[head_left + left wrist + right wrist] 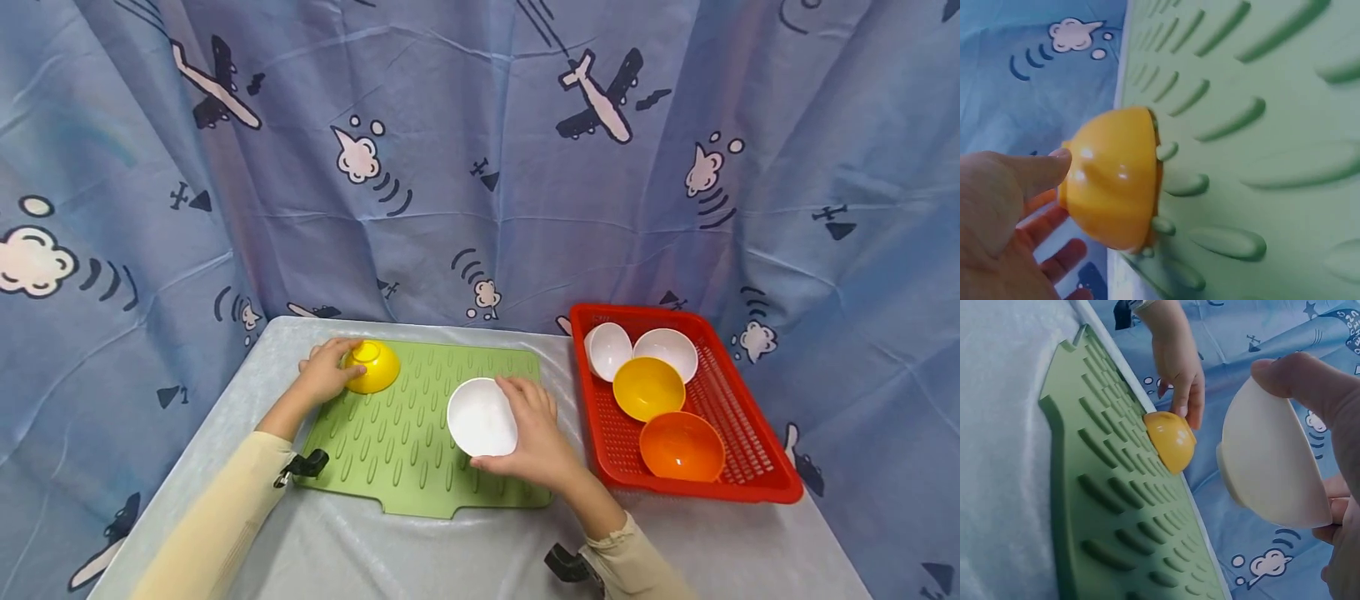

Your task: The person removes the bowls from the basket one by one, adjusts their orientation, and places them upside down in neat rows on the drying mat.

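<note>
A yellow bowl rests upside down at the far left corner of the green ridged mat. My left hand pinches its foot between thumb and fingers; the left wrist view shows the yellow bowl rim-down on the ridges, with the other fingers spread loosely off it. My right hand grips a white bowl by its rim, thumb on one side and fingers on the other. In the right wrist view that white bowl hangs above the mat, apart from it.
On the right stands a red plastic basket. Inside lie white bowls, a yellow-orange bowl and an orange bowl. A patterned blue curtain hangs behind the table, which has a pale cover.
</note>
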`<state>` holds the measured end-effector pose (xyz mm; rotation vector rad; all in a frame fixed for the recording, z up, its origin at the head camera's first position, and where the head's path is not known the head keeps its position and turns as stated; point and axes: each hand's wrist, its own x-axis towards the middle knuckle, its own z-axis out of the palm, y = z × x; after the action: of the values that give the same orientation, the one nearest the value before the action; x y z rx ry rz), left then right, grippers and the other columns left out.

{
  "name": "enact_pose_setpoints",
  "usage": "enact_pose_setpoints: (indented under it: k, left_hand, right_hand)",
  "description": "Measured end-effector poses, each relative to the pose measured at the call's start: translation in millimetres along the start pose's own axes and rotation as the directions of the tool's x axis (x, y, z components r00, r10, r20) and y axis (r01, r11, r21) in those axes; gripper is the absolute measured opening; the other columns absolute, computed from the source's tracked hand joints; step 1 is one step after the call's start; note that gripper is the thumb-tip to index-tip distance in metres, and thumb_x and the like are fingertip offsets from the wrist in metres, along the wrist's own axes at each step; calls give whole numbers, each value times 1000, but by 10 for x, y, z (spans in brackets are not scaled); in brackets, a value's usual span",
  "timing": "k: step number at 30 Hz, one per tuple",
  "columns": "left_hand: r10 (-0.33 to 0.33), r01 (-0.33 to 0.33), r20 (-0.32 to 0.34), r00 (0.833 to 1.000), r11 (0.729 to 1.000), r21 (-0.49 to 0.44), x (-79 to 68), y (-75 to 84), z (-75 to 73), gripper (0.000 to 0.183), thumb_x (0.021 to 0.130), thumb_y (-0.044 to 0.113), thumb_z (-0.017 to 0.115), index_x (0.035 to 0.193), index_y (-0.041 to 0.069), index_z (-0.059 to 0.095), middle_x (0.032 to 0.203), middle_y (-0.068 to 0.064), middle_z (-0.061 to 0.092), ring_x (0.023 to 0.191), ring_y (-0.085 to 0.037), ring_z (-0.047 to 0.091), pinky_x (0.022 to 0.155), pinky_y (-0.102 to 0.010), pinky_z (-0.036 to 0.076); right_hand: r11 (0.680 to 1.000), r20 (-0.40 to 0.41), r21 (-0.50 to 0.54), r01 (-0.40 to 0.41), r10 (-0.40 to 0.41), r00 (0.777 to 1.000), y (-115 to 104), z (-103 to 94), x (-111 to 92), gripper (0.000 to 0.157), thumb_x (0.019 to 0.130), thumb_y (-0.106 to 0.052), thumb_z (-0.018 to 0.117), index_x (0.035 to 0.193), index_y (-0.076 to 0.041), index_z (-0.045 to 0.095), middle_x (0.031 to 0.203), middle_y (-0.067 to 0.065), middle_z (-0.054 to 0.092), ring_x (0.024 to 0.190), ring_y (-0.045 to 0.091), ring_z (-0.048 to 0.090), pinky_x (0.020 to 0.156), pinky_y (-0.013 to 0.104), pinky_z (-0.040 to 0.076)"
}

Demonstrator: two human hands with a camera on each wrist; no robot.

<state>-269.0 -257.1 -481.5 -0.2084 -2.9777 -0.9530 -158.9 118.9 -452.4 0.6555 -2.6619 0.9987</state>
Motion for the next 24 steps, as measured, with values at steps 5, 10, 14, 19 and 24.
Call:
enact_pose_setpoints:
  k: [5,10,14,19,24]
  left_hand:
    - [49,-52,-48,998,997,-50,-126,146,-10,61,98,26,69,152,9,47,158,-19,38,135,-45,36,99,-66,24]
    - [113,-129,-113,987,981,-145,-305,398,13,60,97,27,72,151,10,50,157,-17,42,135,-43,37,102,-66,24]
    - [86,-101,-60,994,946,-308,-542,698,92,61,98,29,70,152,10,48,155,-17,47,138,-41,42,112,-63,31]
    - [63,-9,93,994,869,-495,-826,1135,266,62,98,35,71,151,10,49,151,-14,52,136,-36,48,110,-60,38]
    - [89,37,170,981,783,-621,-883,1372,460,62,96,31,73,150,9,50,148,-9,55,131,-31,51,106,-53,45]
  right_hand:
    - [1000,6,-5,-7,7,1000,68,73,-29,116,54,-47,97,151,-9,47,145,14,47,137,38,35,111,62,29]
    - [1000,-5,-10,2,-2,1000,84,88,-8,117,54,-46,97,152,-8,46,146,15,47,138,39,35,112,62,27]
    - [1000,-13,-12,10,-10,1000,81,94,-3,117,54,-46,97,152,-8,46,146,16,47,137,40,36,112,62,28]
    - [999,-19,-3,32,-32,999,73,98,-17,119,56,-47,97,154,-9,43,148,16,45,138,40,36,111,63,30]
    - [999,-52,0,55,-54,997,75,69,-3,121,56,-47,97,156,-11,40,151,15,43,138,38,36,110,62,32]
